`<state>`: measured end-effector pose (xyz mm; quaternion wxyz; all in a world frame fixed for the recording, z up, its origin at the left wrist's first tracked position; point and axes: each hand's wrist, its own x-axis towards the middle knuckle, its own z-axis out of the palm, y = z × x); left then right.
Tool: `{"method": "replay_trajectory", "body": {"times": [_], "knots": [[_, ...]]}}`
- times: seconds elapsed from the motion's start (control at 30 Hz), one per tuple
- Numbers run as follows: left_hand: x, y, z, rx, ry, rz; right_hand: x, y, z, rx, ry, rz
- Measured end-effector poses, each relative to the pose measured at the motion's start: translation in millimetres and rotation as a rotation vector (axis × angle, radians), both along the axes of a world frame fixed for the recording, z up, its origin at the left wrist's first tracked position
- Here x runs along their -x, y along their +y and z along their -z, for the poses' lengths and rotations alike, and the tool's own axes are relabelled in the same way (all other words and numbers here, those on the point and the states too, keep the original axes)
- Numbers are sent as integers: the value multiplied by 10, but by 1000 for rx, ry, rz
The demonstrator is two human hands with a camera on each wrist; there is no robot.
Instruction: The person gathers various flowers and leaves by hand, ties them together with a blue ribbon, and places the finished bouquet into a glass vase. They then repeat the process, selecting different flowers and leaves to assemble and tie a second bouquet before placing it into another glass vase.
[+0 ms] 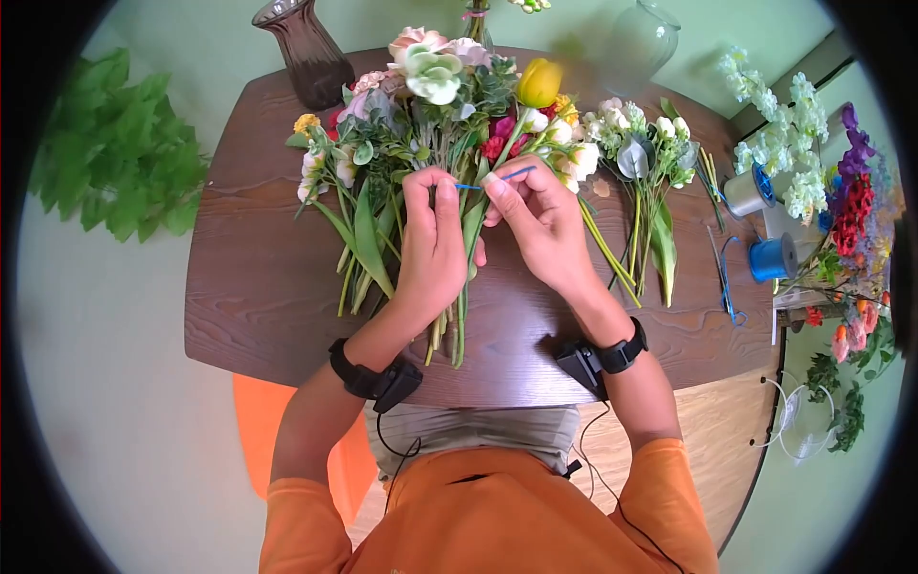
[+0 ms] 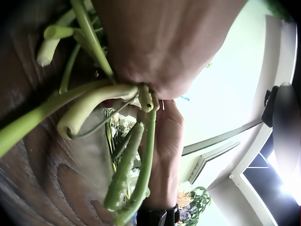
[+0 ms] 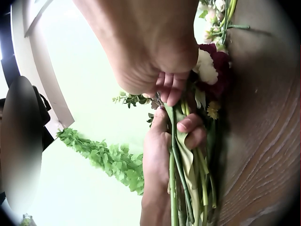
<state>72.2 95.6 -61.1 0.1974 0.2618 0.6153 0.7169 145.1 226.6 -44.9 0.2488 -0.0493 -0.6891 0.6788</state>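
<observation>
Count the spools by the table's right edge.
2: a whitish spool near the white blossoms, and a blue spool just below it in the head view; others may be hidden.

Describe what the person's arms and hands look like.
The left hand and right hand are ungloved. The shirt's sleeves are short and orange. Each wrist wears a black strap with a boxy black device and a thin black cable.

On my feed I take this for a florist's workroom: stemmed flowers (image 1: 432, 75) across a wooden table (image 1: 258, 268), glass vases (image 1: 311, 62) far, spools (image 1: 773, 258) right.
</observation>
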Motion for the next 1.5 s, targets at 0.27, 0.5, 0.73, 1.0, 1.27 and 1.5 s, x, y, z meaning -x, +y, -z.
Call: {"method": "replay_trajectory", "body": {"times": [0.27,0.5,0.73,1.0,1.27,1.5], "knots": [[-16,10,-51,221,257,-100,-29,-242,95,240,96,117],[4,15,-8,375,447,-58,21,-186,330,367,91,168],[14,-60,-170,535,863,-134,39,-212,415,383,78,224],[-57,-61,-254,466,909,-166,34,-220,386,516,48,277],[-24,42,-395,528,1179,-44,49,-113,397,567,8,331],[220,21,-345,316,733,-29,68,-97,400,622,65,415]]}}
